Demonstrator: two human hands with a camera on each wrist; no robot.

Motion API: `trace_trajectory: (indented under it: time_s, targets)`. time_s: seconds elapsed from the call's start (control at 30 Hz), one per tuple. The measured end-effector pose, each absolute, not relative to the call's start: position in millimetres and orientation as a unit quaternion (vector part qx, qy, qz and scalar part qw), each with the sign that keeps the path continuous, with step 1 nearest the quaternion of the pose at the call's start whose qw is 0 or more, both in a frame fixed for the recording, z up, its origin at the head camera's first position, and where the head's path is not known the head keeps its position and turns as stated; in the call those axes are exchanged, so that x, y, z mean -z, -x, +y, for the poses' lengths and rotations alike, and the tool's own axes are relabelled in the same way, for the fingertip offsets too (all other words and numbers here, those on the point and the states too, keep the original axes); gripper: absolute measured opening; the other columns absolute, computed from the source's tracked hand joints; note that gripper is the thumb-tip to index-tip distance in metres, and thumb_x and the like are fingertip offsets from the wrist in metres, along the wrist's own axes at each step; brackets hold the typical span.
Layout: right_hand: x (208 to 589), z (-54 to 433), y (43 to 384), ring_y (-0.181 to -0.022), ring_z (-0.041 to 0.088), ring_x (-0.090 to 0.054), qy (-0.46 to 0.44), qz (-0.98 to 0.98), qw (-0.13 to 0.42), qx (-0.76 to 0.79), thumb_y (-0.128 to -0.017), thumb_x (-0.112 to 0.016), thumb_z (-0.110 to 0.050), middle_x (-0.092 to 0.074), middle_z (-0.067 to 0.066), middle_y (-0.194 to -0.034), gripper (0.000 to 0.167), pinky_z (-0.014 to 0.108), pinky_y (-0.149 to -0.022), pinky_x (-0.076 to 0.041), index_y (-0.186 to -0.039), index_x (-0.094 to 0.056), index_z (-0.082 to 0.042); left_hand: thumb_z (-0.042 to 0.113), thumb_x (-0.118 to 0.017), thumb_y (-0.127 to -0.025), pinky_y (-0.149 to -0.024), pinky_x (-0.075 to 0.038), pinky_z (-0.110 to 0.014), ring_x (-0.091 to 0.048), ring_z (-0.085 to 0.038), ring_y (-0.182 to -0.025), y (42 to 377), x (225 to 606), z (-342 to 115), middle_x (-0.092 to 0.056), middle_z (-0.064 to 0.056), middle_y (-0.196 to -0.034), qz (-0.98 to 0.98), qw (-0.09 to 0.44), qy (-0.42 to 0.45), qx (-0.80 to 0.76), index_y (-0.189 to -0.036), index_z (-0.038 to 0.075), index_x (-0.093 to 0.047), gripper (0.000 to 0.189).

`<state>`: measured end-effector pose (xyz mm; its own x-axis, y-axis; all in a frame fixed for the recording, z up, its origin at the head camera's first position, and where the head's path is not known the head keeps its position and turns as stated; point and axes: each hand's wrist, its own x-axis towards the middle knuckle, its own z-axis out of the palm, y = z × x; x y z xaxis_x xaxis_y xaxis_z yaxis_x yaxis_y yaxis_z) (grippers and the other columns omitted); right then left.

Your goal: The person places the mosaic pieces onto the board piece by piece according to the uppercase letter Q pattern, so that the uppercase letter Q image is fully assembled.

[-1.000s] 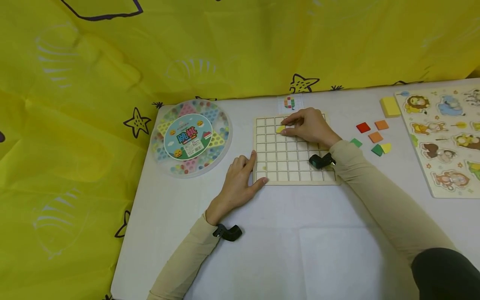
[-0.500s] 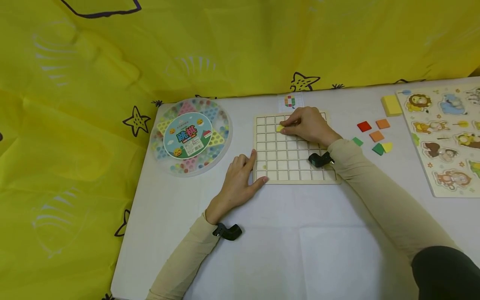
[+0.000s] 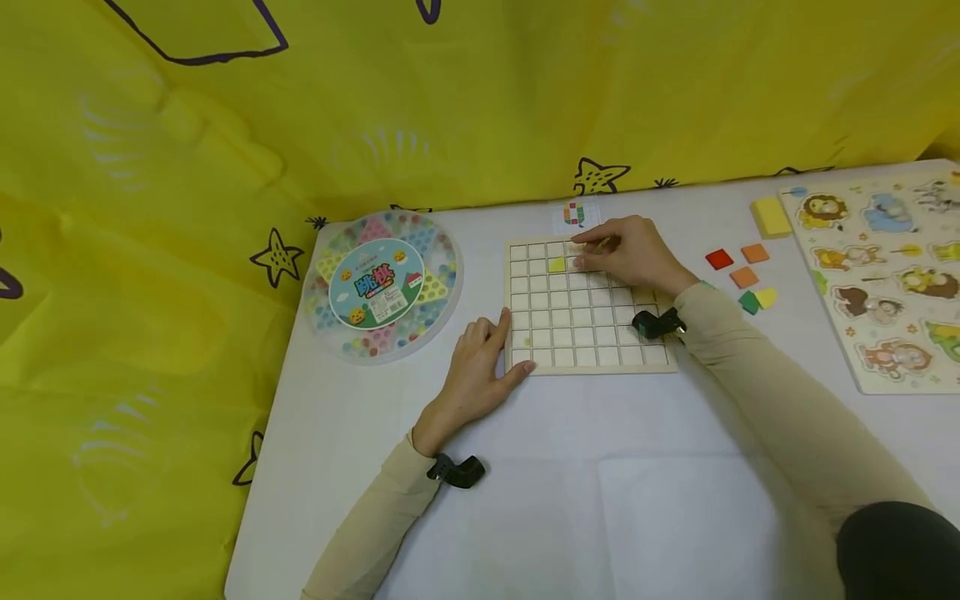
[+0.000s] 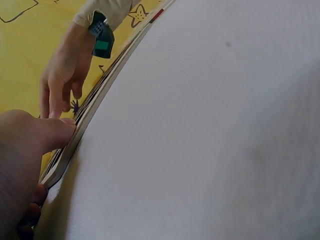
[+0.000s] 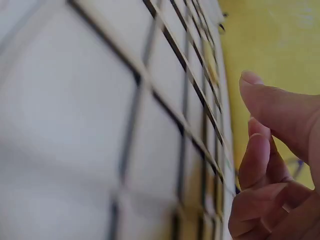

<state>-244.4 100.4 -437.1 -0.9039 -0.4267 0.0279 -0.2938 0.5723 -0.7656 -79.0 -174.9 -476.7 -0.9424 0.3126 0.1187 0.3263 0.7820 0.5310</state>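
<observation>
A pale wooden grid board (image 3: 572, 337) lies on the white table. In one of its upper squares sits a yellow tile (image 3: 557, 265). My right hand (image 3: 636, 252) hovers just right of that tile, its thumb and fingertips apart and holding nothing; the right wrist view shows its thumb (image 5: 280, 107) parted from the fingers, close over the grid. At the board's lower left corner, my left hand (image 3: 471, 371) rests with index finger along the left edge and thumb on the bottom edge. The left wrist view shows that thumb (image 4: 52, 132) on the board's edge.
Several loose red, orange, green and yellow tiles (image 3: 745, 277) lie right of the board, near a yellow block (image 3: 771, 217). A small pattern card (image 3: 573, 215) lies behind it. An animal puzzle board (image 3: 862, 342) is far right; a round marble game case (image 3: 442, 321) is left.
My right hand has let go of the yellow tile and moved slightly right, leaving the tile in its square. My left hand has stayed at the board's corner.
</observation>
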Motion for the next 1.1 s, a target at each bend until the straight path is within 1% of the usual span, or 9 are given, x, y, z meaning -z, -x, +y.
trace_trajectory:
  time_s: [0.1,0.23,0.33,0.43,0.57,0.67,0.87,0.97,1.1]
  targets:
    - [429,121,244,-0.089,0.023,-0.060,0.188,0.893,0.071,0.402,-0.095,-0.082,-0.025,-0.078,0.016,-0.107,0.032,0.024,-0.073,-0.044,-0.122,-0.081,-0.007,0.037,-0.077,-0.097,-0.086,-0.035,-0.037,-0.040,-0.023,-0.091,78,477,-174,-0.053,-0.013,-0.103,-0.943,0.014,0.172,0.286,-0.162,-0.005,-0.034,0.089]
    - [417,154,242,-0.092,0.025,-0.059,0.160,0.912,0.085,0.368,-0.097,-0.080,-0.028,-0.077,0.017,-0.112,0.033,0.026,-0.069,-0.044,-0.123,-0.080,-0.008,0.037,-0.080,-0.094,-0.085,-0.032,-0.035,-0.036,-0.021,-0.089,78,477,-173,-0.047,-0.008,-0.097,-0.943,0.014,0.175,0.284,-0.162,-0.005,-0.034,0.092]
    - [410,180,240,-0.092,0.023,-0.060,0.143,0.924,0.103,0.341,-0.098,-0.077,-0.029,-0.076,0.018,-0.114,0.035,0.027,-0.066,-0.046,-0.126,-0.079,-0.007,0.038,-0.082,-0.093,-0.085,-0.031,-0.034,-0.035,-0.020,-0.089,78,476,-173,-0.045,-0.007,-0.096,-0.943,0.014,0.175,0.284,-0.162,-0.005,-0.035,0.094]
    - [407,206,239,-0.085,0.020,-0.060,0.129,0.927,0.120,0.330,-0.099,-0.076,-0.027,-0.076,0.018,-0.107,0.038,0.028,-0.061,-0.047,-0.129,-0.077,-0.004,0.038,-0.083,-0.092,-0.085,-0.031,-0.034,-0.035,-0.020,-0.089,78,475,-173,-0.045,-0.006,-0.096,-0.943,0.014,0.175,0.283,-0.162,-0.005,-0.036,0.095]
    - [409,231,236,-0.075,0.016,-0.060,0.117,0.932,0.130,0.317,-0.098,-0.077,-0.023,-0.078,0.013,-0.094,0.039,0.030,-0.057,-0.047,-0.129,-0.075,0.000,0.039,-0.084,-0.090,-0.085,-0.032,-0.034,-0.036,-0.019,-0.089,77,474,-173,-0.045,-0.006,-0.096,-0.943,0.016,0.174,0.284,-0.161,-0.005,-0.038,0.096]
    - [414,241,233,-0.075,0.017,-0.060,0.110,0.936,0.136,0.306,-0.096,-0.078,-0.018,-0.078,0.013,-0.095,0.038,0.030,-0.058,-0.045,-0.129,-0.074,0.000,0.038,-0.085,-0.090,-0.085,-0.031,-0.034,-0.035,-0.019,-0.089,77,474,-174,-0.045,-0.006,-0.095,-0.943,0.015,0.171,0.286,-0.161,-0.005,-0.037,0.096]
    - [424,249,231,-0.085,0.026,-0.060,0.093,0.938,0.143,0.302,-0.096,-0.077,-0.016,-0.075,0.024,-0.110,0.035,0.029,-0.061,-0.045,-0.127,-0.075,0.000,0.038,-0.084,-0.091,-0.084,-0.029,-0.034,-0.034,-0.020,-0.089,76,474,-174,-0.044,-0.006,-0.096,-0.942,0.009,0.166,0.290,-0.162,-0.005,-0.035,0.097]
    - [425,250,230,-0.087,0.029,-0.059,0.093,0.940,0.137,0.298,-0.096,-0.079,-0.020,-0.074,0.024,-0.109,0.034,0.030,-0.063,-0.045,-0.123,-0.076,0.001,0.039,-0.084,-0.091,-0.085,-0.029,-0.034,-0.034,-0.020,-0.089,75,474,-174,-0.045,-0.007,-0.097,-0.943,0.007,0.165,0.290,-0.163,-0.004,-0.034,0.097]
    - [427,252,231,-0.090,0.032,-0.058,0.093,0.944,0.137,0.286,-0.096,-0.080,-0.026,-0.072,0.021,-0.104,0.037,0.034,-0.069,-0.045,-0.118,-0.072,0.003,0.039,-0.084,-0.090,-0.085,-0.029,-0.034,-0.035,-0.019,-0.090,75,473,-173,-0.045,-0.006,-0.097,-0.943,0.007,0.165,0.289,-0.163,-0.004,-0.035,0.098]
